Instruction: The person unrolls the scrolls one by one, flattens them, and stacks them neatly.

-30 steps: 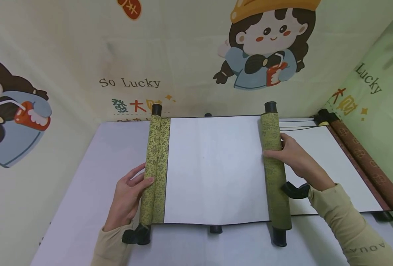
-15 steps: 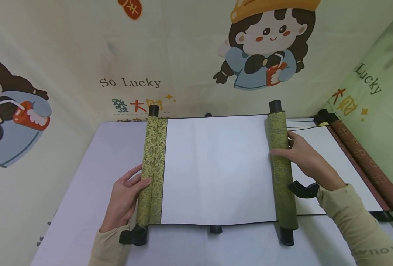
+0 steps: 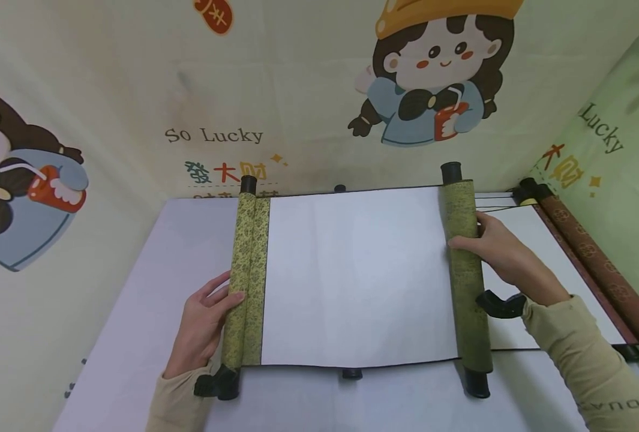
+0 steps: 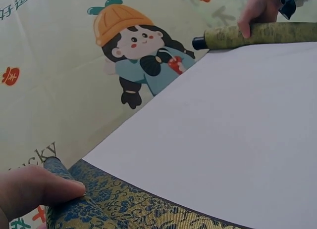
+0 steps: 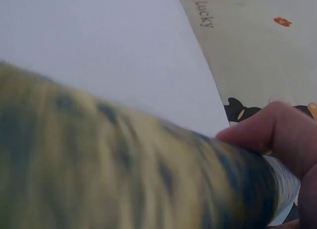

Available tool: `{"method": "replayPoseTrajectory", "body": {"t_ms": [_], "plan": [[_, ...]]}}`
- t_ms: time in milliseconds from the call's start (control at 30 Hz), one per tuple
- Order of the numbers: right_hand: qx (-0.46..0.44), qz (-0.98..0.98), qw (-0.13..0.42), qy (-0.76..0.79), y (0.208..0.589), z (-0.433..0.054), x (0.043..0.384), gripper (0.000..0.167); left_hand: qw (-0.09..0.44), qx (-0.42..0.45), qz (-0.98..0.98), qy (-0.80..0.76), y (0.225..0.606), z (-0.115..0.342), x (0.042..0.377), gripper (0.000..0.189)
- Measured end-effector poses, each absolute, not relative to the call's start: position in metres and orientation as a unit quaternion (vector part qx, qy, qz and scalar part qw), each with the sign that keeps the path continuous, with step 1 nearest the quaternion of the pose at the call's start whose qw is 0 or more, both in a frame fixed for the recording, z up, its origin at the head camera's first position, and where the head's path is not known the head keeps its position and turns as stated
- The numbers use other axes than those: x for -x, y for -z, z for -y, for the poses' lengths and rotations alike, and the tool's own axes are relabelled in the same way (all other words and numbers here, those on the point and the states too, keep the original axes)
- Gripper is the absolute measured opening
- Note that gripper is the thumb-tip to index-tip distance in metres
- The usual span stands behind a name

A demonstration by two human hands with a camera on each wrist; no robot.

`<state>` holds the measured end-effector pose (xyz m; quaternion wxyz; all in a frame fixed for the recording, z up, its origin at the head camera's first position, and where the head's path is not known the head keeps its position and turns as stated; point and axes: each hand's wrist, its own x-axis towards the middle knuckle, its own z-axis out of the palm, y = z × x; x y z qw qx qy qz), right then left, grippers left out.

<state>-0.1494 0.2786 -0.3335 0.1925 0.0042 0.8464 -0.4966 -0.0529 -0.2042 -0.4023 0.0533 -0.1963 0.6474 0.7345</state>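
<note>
A hanging scroll with white paper (image 3: 357, 276) lies partly unrolled in the middle of the head view. Its left rod (image 3: 242, 240), wrapped in yellow-green floral brocade, has black end knobs. My left hand (image 3: 197, 324) grips this rod, thumb on top. At the right, the thicker rolled part (image 3: 469, 318) is held by my right hand (image 3: 513, 258), the thumb lying along the paper side. In the left wrist view my left thumb (image 4: 47, 189) presses the brocade. The right wrist view shows the roll (image 5: 124, 164) blurred, with my right thumb and finger (image 5: 277, 130) around its end.
A second scroll with a red-brown patterned roll (image 3: 605, 258) lies at the right, its white sheet (image 3: 519, 234) partly behind my right arm. Black knobs (image 3: 352, 374) stick out beyond the paper's near and far edges. A printed cloth backdrop (image 3: 297, 78) rises behind the white table (image 3: 135, 336).
The right hand and its roll have moved to the right, so more white paper shows. The left hand and rod shifted slightly left, then stayed nearly still.
</note>
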Motion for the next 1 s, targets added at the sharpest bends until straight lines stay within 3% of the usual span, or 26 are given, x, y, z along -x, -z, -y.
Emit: {"method": "replayPoseTrajectory", "body": {"t_ms": [267, 1000], "plan": [[-0.016, -0.860, 0.182, 0.477, 0.332, -0.289, 0.149, 0.098, 0.059, 0.201, -0.646, -0.734, 0.405, 0.210, 0.052, 0.072], [-0.037, -0.883, 0.179, 0.431, 0.331, -0.297, 0.156, 0.090, 0.060, 0.205, -0.643, -0.736, 0.410, 0.216, 0.051, 0.072]]}}
